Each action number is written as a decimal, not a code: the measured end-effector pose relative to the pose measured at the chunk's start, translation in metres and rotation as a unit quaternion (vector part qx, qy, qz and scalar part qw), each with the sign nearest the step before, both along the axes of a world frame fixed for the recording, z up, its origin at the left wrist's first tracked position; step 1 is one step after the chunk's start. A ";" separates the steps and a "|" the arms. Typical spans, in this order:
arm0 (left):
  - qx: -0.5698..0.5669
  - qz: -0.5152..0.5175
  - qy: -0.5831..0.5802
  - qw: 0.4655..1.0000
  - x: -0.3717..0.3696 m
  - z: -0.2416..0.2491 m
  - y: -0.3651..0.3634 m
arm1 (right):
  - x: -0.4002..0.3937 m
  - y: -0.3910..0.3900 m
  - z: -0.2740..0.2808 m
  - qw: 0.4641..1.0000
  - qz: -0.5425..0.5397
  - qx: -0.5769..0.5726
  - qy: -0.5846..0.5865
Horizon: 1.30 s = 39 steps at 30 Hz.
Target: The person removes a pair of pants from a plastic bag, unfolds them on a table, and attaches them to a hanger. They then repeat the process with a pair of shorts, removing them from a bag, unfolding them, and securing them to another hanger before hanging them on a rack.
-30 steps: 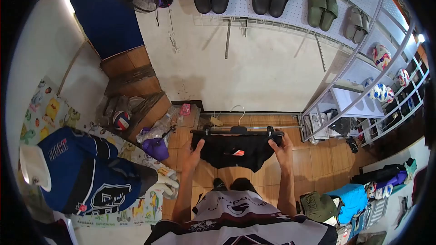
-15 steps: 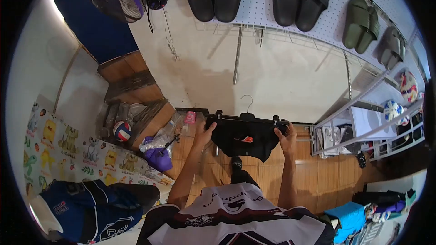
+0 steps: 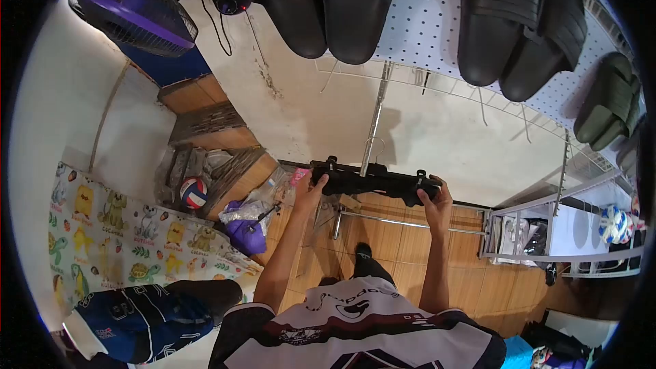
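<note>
A black garment (image 3: 389, 186), clipped on a hanger (image 3: 379, 168), stretches between my two hands. My left hand (image 3: 311, 193) is closed around its left end, thumb on top beside one clip. At the right end, my right hand (image 3: 436, 205) grips the cloth just below the other clip. Seen nearly edge-on, the garment shows only a narrow dark band. A metal rack arm (image 3: 376, 119) points down over the hanger's middle and overlaps the hook in this view.
Black slides (image 3: 321, 14) sit on a white perforated shelf (image 3: 424, 17) above. A chrome floor rail (image 3: 417, 224) runs below the garment. At left are wooden steps (image 3: 236, 174), a ball (image 3: 193, 193) and a purple bag (image 3: 246, 234). A fan (image 3: 137, 17) hangs upper left.
The garment has tilted from facing me to nearly edge-on, its logo now out of sight. The hanger's hook has come up to the rack arm as my view shifted closer to the shelf.
</note>
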<state>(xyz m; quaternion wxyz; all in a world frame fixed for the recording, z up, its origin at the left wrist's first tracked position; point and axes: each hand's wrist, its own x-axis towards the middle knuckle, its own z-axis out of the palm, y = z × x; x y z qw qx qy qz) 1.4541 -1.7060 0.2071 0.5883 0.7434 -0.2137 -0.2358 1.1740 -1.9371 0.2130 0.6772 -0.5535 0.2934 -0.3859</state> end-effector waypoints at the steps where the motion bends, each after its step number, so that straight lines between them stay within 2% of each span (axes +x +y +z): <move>1: -0.004 -0.006 0.008 1.000 0.004 -0.002 0.001 | 0.005 0.000 -0.005 1.000 0.003 0.007 0.008; 3: -0.018 -0.017 0.022 0.999 0.012 -0.006 0.000 | 0.013 0.001 -0.017 1.000 0.009 0.015 0.023; 6: -0.011 0.028 -0.004 1.000 0.017 -0.021 0.000 | 0.021 0.002 -0.049 1.000 0.029 -0.005 -0.001; 9: -0.071 0.017 0.018 0.997 0.020 -0.016 -0.004 | 0.022 0.006 -0.055 0.999 0.046 0.007 -0.001; 13: -0.024 0.055 -0.010 0.998 0.024 -0.024 -0.002 | 0.017 0.008 -0.070 0.997 0.062 -0.001 0.039; 14: -0.094 0.097 -0.024 0.991 0.028 -0.056 -0.001 | 0.016 0.007 -0.080 0.996 0.066 -0.005 0.055; 17: -0.014 0.101 -0.123 0.987 0.016 -0.089 0.033 | -0.001 0.016 -0.136 0.993 0.016 -0.015 0.113; 19: -0.023 0.112 -0.006 0.993 0.005 -0.170 0.076 | -0.016 0.024 -0.163 0.988 0.021 0.008 0.155; 21: 0.162 0.117 0.052 0.978 -0.042 -0.178 0.118 | -0.035 0.038 -0.197 0.978 0.011 0.015 0.208; 23: 0.128 0.094 0.056 0.986 -0.099 -0.222 0.180 | -0.051 0.055 -0.227 0.962 -0.011 0.006 0.273; 24: 0.208 0.077 0.085 0.971 -0.125 -0.226 0.207 | -0.050 0.061 -0.223 0.958 -0.031 -0.028 0.285; 26: 0.228 0.080 0.200 0.950 -0.174 -0.230 0.251 | -0.053 0.081 -0.206 0.944 -0.075 -0.087 0.309; 29: 0.259 0.086 0.228 0.935 -0.209 -0.206 0.283 | -0.028 0.081 -0.162 0.943 -0.130 -0.206 0.228; 31: 0.226 0.070 0.181 0.955 -0.204 -0.217 0.289 | -0.007 0.074 -0.130 0.968 -0.107 -0.169 0.154; 34: 0.170 0.066 0.116 0.976 -0.151 -0.214 0.249 | 0.016 0.069 -0.060 0.973 -0.115 -0.134 0.150; 37: 0.025 0.059 0.023 0.998 -0.087 -0.177 0.173 | 0.031 0.036 -0.086 0.963 -0.137 -0.207 0.104; 38: 0.028 0.055 0.000 0.998 -0.064 -0.156 0.144 | 0.031 0.035 -0.073 0.976 -0.122 -0.160 0.084; 39: 0.033 0.051 -0.020 0.998 -0.046 -0.130 0.118 | 0.032 0.029 -0.071 0.975 -0.103 -0.186 0.069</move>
